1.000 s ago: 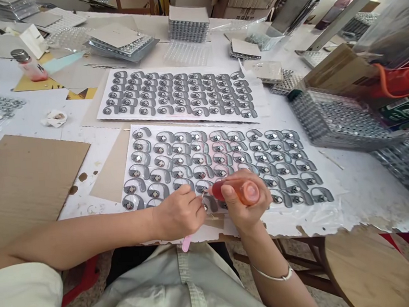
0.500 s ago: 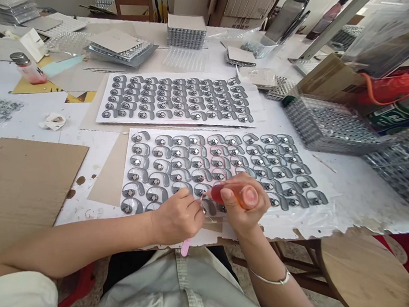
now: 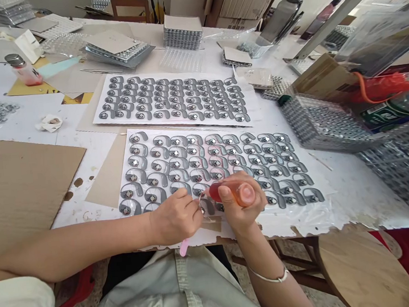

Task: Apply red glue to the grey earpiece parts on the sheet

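My left hand (image 3: 176, 216) is closed around a slim pink-ended tool (image 3: 183, 247), whose pink end sticks out below the palm. Most of this tool is hidden by the fingers. In my right hand (image 3: 245, 207) is a small squeeze bottle (image 3: 234, 192) with red-orange contents, tilted with its nozzle to the left. Nozzle and left fingertips meet closely over the front row of a white sheet (image 3: 317, 215). Rows of grey curved pieces with round metallic centres (image 3: 155, 167) cover this sheet. My hands hide some of the front pieces.
Behind lies a second sheet of similar pieces (image 3: 175, 96). A brown cardboard (image 3: 26, 182) lies left, a crumpled tissue (image 3: 50, 122) and a small capped bottle (image 3: 23, 69) beyond it. Stacked clear trays (image 3: 324, 118) crowd the right side. A wooden stool (image 3: 360, 269) stands below the table edge.
The whole view has shifted slightly, so things appear a little further left. Both hands keep nearly the same pose and hold the same things over the front row.
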A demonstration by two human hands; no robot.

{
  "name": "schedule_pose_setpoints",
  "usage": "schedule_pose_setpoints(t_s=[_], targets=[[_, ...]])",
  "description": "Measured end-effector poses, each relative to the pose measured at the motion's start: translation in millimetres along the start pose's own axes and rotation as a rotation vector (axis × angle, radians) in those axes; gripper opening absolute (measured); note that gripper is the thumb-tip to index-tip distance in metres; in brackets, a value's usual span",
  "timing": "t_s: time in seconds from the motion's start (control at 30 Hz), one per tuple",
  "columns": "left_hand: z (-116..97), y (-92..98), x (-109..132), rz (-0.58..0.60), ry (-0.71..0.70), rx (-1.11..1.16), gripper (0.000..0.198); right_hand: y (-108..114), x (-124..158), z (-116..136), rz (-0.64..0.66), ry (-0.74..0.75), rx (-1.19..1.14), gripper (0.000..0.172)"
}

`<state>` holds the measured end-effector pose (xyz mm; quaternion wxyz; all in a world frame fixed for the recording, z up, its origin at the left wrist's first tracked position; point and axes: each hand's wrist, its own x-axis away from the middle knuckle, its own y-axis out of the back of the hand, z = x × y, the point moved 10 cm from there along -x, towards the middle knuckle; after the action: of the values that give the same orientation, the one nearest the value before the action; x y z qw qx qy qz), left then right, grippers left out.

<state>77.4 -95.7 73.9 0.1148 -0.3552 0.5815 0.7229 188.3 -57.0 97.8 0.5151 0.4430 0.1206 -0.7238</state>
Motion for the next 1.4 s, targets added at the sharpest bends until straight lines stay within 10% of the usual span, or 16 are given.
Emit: schedule_pose_setpoints(t_s=[1.4], targets=[[10,5.6,-3,0.020,0.023,0.080,0.025,7,1,5,-0.027,0.031,0.036,0.012]])
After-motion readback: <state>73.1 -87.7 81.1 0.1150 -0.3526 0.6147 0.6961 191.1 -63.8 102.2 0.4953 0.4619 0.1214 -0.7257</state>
